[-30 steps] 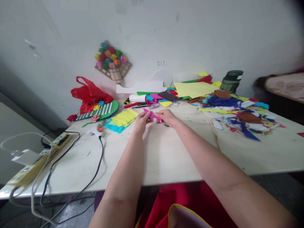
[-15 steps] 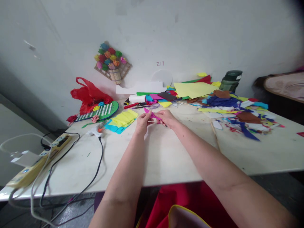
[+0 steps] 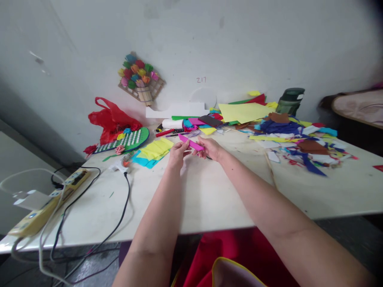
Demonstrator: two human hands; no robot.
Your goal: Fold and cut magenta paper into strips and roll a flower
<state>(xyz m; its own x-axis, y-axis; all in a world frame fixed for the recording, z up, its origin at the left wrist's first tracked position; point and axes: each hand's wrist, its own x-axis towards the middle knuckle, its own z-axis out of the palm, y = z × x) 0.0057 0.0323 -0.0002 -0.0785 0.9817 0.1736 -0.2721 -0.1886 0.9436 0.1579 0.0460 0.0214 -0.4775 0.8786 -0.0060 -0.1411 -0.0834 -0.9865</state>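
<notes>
A narrow folded strip of magenta paper (image 3: pixel 195 145) is held above the table between both hands, slanting down to the right. My left hand (image 3: pixel 179 153) pinches its left part, with the thumb on top. My right hand (image 3: pixel 209 148) grips the right end, its fingers partly beneath the strip. Left of my left hand, yellow paper sheets (image 3: pixel 157 148) lie over blue paper (image 3: pixel 144 160). Behind the hands are a red marker (image 3: pixel 164 132) and some dark pens.
A white glue gun (image 3: pixel 120 165), its cord and a yellow power strip (image 3: pixel 49 203) lie at left. A red bag (image 3: pixel 113 117) stands behind them. Paper scraps (image 3: pixel 311 147) and a green bottle (image 3: pixel 290 101) are at right. A thin stick (image 3: pixel 271 171) lies nearer.
The magenta paper now shows as a flat, straight strip, with more of it uncovered. The fingers of my right hand have shifted back toward its right end.
</notes>
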